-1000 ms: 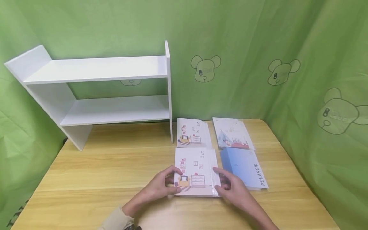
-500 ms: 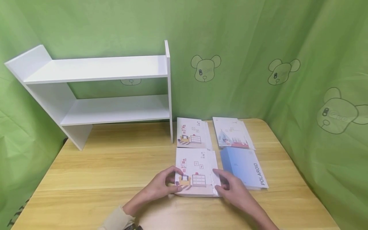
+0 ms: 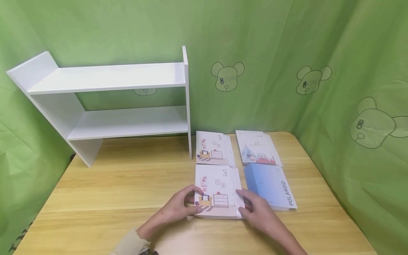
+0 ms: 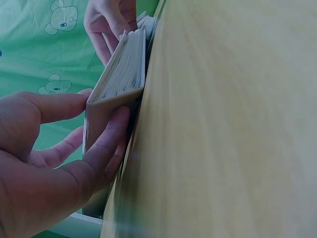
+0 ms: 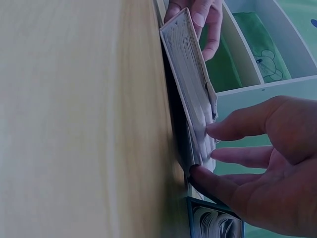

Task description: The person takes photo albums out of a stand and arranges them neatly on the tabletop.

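Observation:
A photo album (image 3: 211, 184) with a white cover, printed with a yellow armchair and a chest of drawers, lies flat near the middle of the table. My left hand (image 3: 178, 205) grips its left side; the left wrist view shows thumb and fingers around the spine (image 4: 106, 111). At the opposite side, my right hand (image 3: 259, 212) holds the open page edge, its fingertips on the pages (image 5: 200, 131) in the right wrist view. The plastic-like sleeve edges stick out a little past the cover there.
Behind it lies a matching album (image 3: 211, 148). To the right are an album with a tent picture (image 3: 258, 148) and a blue POLAROID album (image 3: 271, 186). A white two-tier shelf (image 3: 127, 122) stands at the back left. Green curtains (image 3: 264, 42) hang behind the table.
The album under my hands has shifted very slightly to the right. The fingers of my right hand have slid a little down its edge; the other albums stay put.

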Demonstrator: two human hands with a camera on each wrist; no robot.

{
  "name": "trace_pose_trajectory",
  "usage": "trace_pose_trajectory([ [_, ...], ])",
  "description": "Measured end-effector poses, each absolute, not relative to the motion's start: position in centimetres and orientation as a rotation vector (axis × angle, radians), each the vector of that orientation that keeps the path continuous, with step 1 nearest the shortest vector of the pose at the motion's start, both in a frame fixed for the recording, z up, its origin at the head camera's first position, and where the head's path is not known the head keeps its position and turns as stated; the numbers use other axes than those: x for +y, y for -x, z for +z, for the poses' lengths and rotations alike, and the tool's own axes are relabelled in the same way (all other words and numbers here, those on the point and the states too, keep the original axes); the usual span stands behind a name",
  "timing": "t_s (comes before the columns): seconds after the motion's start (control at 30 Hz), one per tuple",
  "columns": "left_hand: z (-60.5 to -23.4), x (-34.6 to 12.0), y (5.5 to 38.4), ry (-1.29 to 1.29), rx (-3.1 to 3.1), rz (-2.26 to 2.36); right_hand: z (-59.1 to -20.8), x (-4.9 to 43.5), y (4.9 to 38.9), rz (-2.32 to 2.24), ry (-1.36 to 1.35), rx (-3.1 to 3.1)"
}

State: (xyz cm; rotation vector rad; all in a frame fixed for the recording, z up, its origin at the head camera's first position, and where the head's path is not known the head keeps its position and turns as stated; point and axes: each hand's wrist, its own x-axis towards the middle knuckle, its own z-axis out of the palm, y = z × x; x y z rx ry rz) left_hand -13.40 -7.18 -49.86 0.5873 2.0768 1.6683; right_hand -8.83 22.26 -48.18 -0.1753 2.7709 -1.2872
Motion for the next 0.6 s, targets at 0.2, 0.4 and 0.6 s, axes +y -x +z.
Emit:
trace_pose_trajectory([
  [0.2, -50.03, -7.03, 13.13, -0.584, 2.094, 1.669, -48.54, 22.23, 8.78, -1.224, 0.22, 2.832],
  [0.4, -50.15, -6.89, 13.13, -0.594, 2.083, 1.681, -48.64, 22.19, 8.79, -1.165, 0.248, 2.867],
  [0.6, -50.18, -6.82, 13.26, -0.601, 2.081, 1.683, -48.67, 22.22, 8.95, -1.122, 0.279, 2.888],
])
